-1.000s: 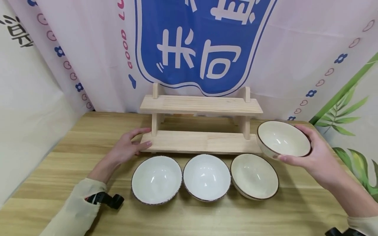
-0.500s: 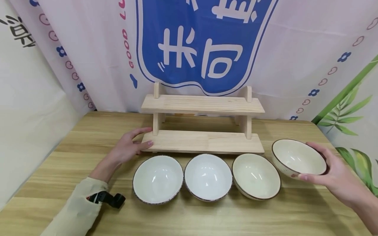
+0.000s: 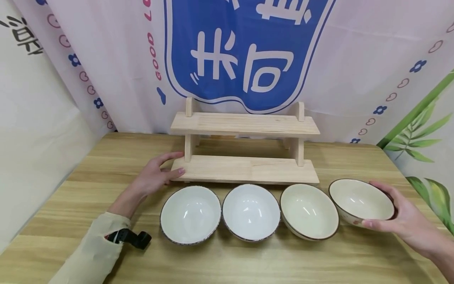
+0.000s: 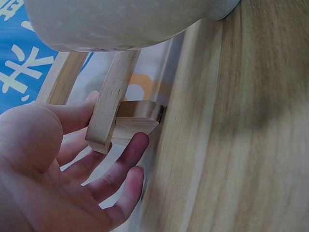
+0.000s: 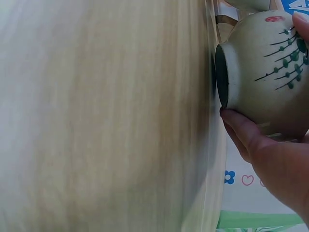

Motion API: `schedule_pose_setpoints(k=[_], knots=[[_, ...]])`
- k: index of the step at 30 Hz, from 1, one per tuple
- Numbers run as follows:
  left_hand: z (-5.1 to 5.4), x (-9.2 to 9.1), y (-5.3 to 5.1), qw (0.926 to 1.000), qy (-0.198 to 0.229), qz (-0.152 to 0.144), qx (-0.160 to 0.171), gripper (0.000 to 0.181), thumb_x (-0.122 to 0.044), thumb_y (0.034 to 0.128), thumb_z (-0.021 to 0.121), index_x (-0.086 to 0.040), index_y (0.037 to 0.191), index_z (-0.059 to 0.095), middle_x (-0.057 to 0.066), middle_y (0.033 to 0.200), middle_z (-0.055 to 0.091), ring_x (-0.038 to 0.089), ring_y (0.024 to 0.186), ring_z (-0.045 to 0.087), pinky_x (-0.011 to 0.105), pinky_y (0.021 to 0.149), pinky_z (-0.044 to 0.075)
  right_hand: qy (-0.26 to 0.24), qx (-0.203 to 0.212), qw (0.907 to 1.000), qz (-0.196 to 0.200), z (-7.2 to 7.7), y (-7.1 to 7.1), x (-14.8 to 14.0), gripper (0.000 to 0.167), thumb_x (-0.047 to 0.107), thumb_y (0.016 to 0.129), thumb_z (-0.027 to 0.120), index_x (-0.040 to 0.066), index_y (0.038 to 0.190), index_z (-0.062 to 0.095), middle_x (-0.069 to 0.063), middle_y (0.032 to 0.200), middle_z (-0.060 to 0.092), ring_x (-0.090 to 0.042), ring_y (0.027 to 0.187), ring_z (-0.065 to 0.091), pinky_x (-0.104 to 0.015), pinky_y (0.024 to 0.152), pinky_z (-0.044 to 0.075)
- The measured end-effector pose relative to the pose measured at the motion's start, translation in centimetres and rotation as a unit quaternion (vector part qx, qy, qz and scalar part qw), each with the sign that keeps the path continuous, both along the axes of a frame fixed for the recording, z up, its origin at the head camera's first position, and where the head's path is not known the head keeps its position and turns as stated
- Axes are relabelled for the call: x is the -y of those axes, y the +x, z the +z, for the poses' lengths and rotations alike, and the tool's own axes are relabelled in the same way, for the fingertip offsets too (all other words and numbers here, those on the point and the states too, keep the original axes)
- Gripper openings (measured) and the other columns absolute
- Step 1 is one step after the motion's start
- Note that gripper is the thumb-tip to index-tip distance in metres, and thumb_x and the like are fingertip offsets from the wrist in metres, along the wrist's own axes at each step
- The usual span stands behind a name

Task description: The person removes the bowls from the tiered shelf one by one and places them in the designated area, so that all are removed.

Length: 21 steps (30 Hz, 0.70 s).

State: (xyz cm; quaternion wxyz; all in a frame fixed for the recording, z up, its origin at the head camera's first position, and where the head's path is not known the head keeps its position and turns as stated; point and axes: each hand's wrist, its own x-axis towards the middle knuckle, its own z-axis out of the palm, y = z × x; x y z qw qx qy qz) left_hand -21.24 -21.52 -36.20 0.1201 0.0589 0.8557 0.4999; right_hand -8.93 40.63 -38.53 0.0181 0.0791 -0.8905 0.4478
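My right hand (image 3: 408,219) grips the right side of a cream bowl (image 3: 361,199) with a brown rim, at the right end of a row. Its outside carries a green plant pattern and a red mark, as the painted bowl (image 5: 270,72) in the right wrist view shows. Whether its foot touches the table cannot be told. Far to the left, my left hand (image 3: 152,177) holds the left end of the lower board of a two-tier wooden rack (image 3: 244,169). In the left wrist view, the thumb and some fingers pinch that board (image 4: 113,96); two fingers extend beyond it.
Left of the held bowl stand another cream bowl (image 3: 309,212), a white bowl (image 3: 251,213) and a dark-rimmed whitish bowl (image 3: 190,215), side by side before the rack. A printed curtain (image 3: 142,79) hangs behind the wooden table (image 3: 227,260).
My right hand has carried the cream bowl rightward and down from beside the rack to the row's right end. My left hand has stayed on the rack.
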Motion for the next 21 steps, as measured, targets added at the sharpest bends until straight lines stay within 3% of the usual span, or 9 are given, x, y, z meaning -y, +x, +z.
schedule_pose_setpoints(k=[13,17,21], knots=[[0.2,-0.1,0.0,1.0000,-0.003,0.001,-0.001,0.068,-0.029,0.1028,0.072,-0.019,0.163,0.043,0.022,0.157,0.045,0.017,0.087,0.067,0.027,0.073,0.053,0.038,-0.002,0.9986,0.038,0.2,0.4,-0.9,0.106,-0.015,0.078,0.081,0.036,0.154,0.027,0.028,0.145,0.036,0.014,0.112,0.054,-0.010,0.081,0.051],[0.4,-0.1,0.1,0.9998,-0.015,0.001,-0.010,0.067,-0.030,0.1027,0.073,-0.018,0.162,0.044,0.022,0.162,0.040,0.020,0.093,0.069,0.028,0.074,0.054,0.052,-0.008,0.9977,0.043,0.3,0.2,-0.9,0.106,-0.014,0.077,0.083,0.025,0.157,0.026,0.027,0.145,0.036,0.017,0.113,0.051,-0.009,0.081,0.050],[0.7,0.0,0.3,0.9969,-0.063,0.000,-0.047,0.066,-0.032,0.1031,0.071,-0.017,0.162,0.045,0.023,0.166,0.038,0.037,0.119,0.065,0.041,0.089,0.058,0.089,0.003,0.9951,0.044,1.5,-0.4,-0.7,0.105,-0.006,0.081,0.085,0.005,0.163,0.021,-0.005,0.156,0.042,0.021,0.115,0.046,-0.005,0.084,0.045]])
